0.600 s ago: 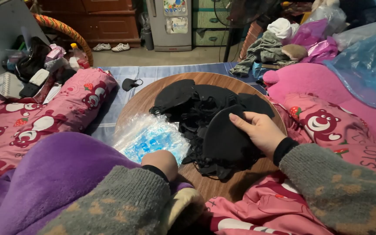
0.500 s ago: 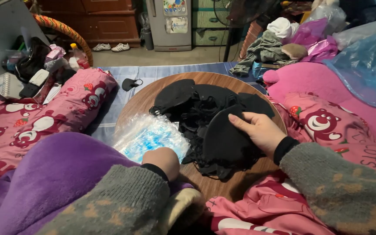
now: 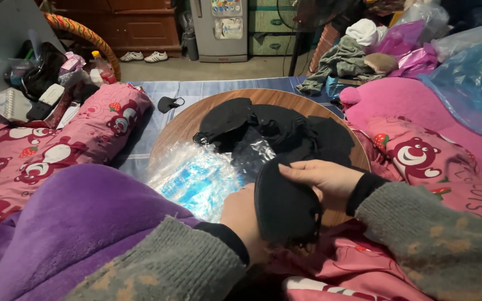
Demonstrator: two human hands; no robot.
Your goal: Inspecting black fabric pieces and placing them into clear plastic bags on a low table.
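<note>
While lifted clear of the counter (image 3: 196,120), held as 1 black mask (image 3: 285,206) between 2 hands. Cupped from below and behind by the left hand (image 3: 244,217), thumb side pressed to the cloth, most of the grip hidden. Pinched along the upper edge by the right hand (image 3: 322,181), fingers (image 3: 297,170) curled over the rim and closed on it.

Just beyond the fingers, a loose pile of black masks (image 3: 277,125). Just left of them, touching the pile, a crinkled clear plastic bag (image 3: 196,178). Well beyond and to the left, 1 stray mask (image 3: 169,103) on the blue mat.

Likely to snag: dangling ear loops, right beside the pile, could catch and drag a neighbour off the edge. Could also slip, being held only by a light edge pinch over a slick bag and soft bedding.

Compared with 0.5 s ago: no longer pressed flat on the pile under the right hand alone, now raised and drawn nearer the body, with the left hand brought up beneath.
</note>
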